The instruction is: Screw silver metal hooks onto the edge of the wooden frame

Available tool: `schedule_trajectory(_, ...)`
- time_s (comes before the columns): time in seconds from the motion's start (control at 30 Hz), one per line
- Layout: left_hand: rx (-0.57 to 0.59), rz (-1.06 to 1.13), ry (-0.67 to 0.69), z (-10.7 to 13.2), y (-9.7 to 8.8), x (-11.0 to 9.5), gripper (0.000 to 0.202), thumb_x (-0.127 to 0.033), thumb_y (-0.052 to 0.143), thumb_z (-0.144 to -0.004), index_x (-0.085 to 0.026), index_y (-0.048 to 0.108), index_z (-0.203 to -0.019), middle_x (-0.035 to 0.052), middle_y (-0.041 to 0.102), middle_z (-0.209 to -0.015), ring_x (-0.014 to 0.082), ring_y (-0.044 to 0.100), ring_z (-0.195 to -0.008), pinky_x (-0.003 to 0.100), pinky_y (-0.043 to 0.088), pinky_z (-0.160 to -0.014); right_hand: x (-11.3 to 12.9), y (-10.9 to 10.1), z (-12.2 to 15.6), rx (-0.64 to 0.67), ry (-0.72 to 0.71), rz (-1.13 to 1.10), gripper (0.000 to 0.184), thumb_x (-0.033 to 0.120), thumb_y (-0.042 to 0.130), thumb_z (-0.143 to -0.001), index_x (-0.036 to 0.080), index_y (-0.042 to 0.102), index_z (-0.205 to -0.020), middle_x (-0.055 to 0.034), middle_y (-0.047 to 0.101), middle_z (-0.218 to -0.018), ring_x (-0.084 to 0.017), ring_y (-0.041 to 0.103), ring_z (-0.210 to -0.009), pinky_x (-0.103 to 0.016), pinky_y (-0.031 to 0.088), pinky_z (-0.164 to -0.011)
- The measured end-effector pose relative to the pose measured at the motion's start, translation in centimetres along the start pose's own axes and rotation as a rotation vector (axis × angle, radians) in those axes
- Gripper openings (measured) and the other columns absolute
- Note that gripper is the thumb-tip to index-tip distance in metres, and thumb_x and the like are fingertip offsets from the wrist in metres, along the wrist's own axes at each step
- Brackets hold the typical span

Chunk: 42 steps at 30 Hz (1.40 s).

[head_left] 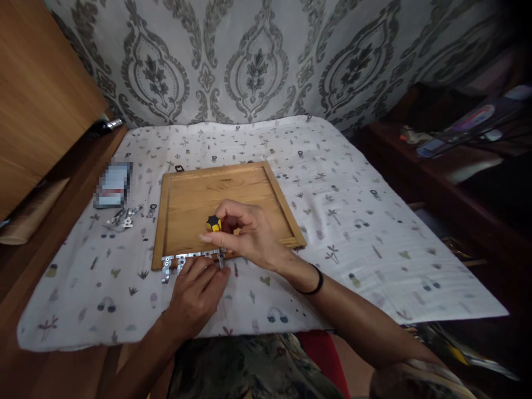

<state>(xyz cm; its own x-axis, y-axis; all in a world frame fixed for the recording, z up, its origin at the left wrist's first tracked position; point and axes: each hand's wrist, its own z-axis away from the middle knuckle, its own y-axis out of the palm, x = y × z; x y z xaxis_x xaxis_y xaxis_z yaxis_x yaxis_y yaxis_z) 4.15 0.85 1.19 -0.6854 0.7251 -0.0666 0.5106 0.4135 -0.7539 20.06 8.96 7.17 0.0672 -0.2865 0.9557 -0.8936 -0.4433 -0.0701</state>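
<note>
A framed wooden board [220, 191] lies flat on the cloth-covered table. Along its near edge runs a row of small silver metal hooks [167, 269], partly covered by my fingers. My left hand [195, 296] rests at this edge, its fingers closed around the rightmost hook [220, 256]. Above that hook, my right hand [249, 233] grips a screwdriver [214, 223] with a yellow and black handle. The handle stands roughly upright between thumb and fingers, and its tip is hidden from me.
A pile of loose metal hooks [123, 218] lies left of the board, with a pixelated phone-like object [114, 185] behind it. White patterned cloth [332, 266] covers the table. Wooden furniture [45, 100] borders the left side; a dark shelf with items [457, 149] stands right.
</note>
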Motion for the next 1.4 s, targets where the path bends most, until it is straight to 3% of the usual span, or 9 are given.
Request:
schedule_trajectory(0.1, 0.004, 0.000, -0.003, 0.0, 0.0, 0.0, 0.011, -0.007, 0.055, -0.096, -0.012, 0.065, -0.096, 0.0051, 0.069, -0.074, 0.0214, 0.060, -0.079, 0.035, 0.044, -0.075, 0.1, -0.5, -0.1, 0.036, -0.001, -0.003, 0.042, 0.055, 0.077, -0.083, 0.020, 0.053, -0.081, 0.0071, 0.047, -0.065, -0.007, 0.038, -0.054, -0.021, 0.030, -0.048)
schedule_trajectory(0.2, 0.010, 0.012, -0.012, 0.1, 0.0, 0.0, 0.012, -0.007, 0.055, -0.096, -0.013, 0.065, -0.098, 0.0050, 0.069, -0.075, 0.0217, 0.061, -0.080, 0.035, 0.045, -0.075, 0.8, -1.5, -0.2, 0.175, 0.004, -0.010, 0.038, 0.055, 0.069, -0.089, 0.019, 0.062, -0.098, 0.0020, 0.057, -0.082, -0.008, 0.047, -0.062, -0.022, 0.039, -0.053)
schedule_trajectory(0.27, 0.006, 0.020, -0.014, 0.1, 0.0, 0.0, 0.013, -0.008, 0.055, -0.096, -0.014, 0.066, -0.099, 0.0045, 0.068, -0.074, 0.0214, 0.061, -0.079, 0.035, 0.046, -0.075, 1.0, -1.8, -0.3, 0.236, 0.017, -0.019, 0.040, 0.056, 0.067, -0.091, 0.017, 0.064, -0.094, 0.0005, 0.059, -0.083, -0.009, 0.052, -0.063, -0.023, 0.043, -0.055)
schedule_trajectory(0.43, 0.001, 0.013, -0.005, 0.0, 0.0, 0.0, 0.012, -0.008, 0.055, -0.096, -0.013, 0.066, -0.097, 0.0053, 0.068, -0.074, 0.0215, 0.061, -0.080, 0.036, 0.046, -0.077, 0.6, -1.0, -0.2, 0.091, -0.065, 0.112, 0.044, 0.058, 0.072, -0.086, 0.018, 0.059, -0.075, 0.0027, 0.052, -0.070, -0.010, 0.046, -0.061, -0.023, 0.038, -0.054)
schedule_trajectory(0.57, 0.018, 0.008, -0.008, 0.2, 0.0, 0.0, 0.013, -0.009, 0.054, -0.098, -0.013, 0.066, -0.096, 0.0051, 0.067, -0.073, 0.0214, 0.059, -0.080, 0.036, 0.045, -0.077, 0.2, -0.4, -0.1, 0.012, -0.068, 0.108, 0.046, 0.058, 0.076, -0.082, 0.019, 0.053, -0.071, 0.0044, 0.049, -0.067, -0.009, 0.043, -0.059, -0.024, 0.034, -0.053)
schedule_trajectory(0.87, 0.022, 0.036, -0.019, 0.5, 0.2, 0.0, 0.011, -0.009, 0.056, -0.097, -0.012, 0.066, -0.098, 0.0055, 0.068, -0.075, 0.0221, 0.059, -0.081, 0.036, 0.045, -0.077, 0.7, -1.9, -0.1, 0.244, 0.083, -0.051, 0.039, 0.055, 0.070, -0.089, 0.016, 0.066, -0.094, 0.0025, 0.054, -0.073, -0.011, 0.047, -0.062, -0.023, 0.040, -0.055)
schedule_trajectory(1.13, 0.029, 0.019, -0.007, 0.4, 0.1, 0.0, 0.012, -0.009, 0.056, -0.096, -0.010, 0.068, -0.095, 0.0062, 0.067, -0.073, 0.0226, 0.059, -0.080, 0.037, 0.044, -0.077, -0.3, -0.6, 0.0, 0.059, 0.002, 0.021, 0.048, 0.056, 0.082, -0.077, 0.020, 0.051, -0.073, 0.0060, 0.047, -0.062, -0.009, 0.042, -0.056, -0.022, 0.031, -0.050)
schedule_trajectory(1.33, 0.011, 0.020, -0.010, 0.5, 0.3, 0.0, 0.011, -0.008, 0.056, -0.097, -0.011, 0.066, -0.096, 0.0057, 0.068, -0.076, 0.0226, 0.059, -0.082, 0.037, 0.044, -0.079, 0.7, -1.8, -0.1, 0.199, -0.003, 0.035, 0.040, 0.055, 0.070, -0.090, 0.018, 0.067, -0.105, -0.0004, 0.061, -0.083, -0.010, 0.048, -0.064, -0.023, 0.038, -0.054)
schedule_trajectory(1.4, 0.011, 0.025, -0.008, 0.6, 0.3, 0.0, 0.011, -0.008, 0.056, -0.097, -0.011, 0.066, -0.097, 0.0054, 0.068, -0.075, 0.0226, 0.058, -0.083, 0.037, 0.043, -0.079, 1.0, -1.9, -0.1, 0.219, -0.013, 0.001, 0.039, 0.055, 0.068, -0.091, 0.017, 0.069, -0.103, -0.0006, 0.061, -0.083, -0.010, 0.049, -0.064, -0.023, 0.039, -0.054)
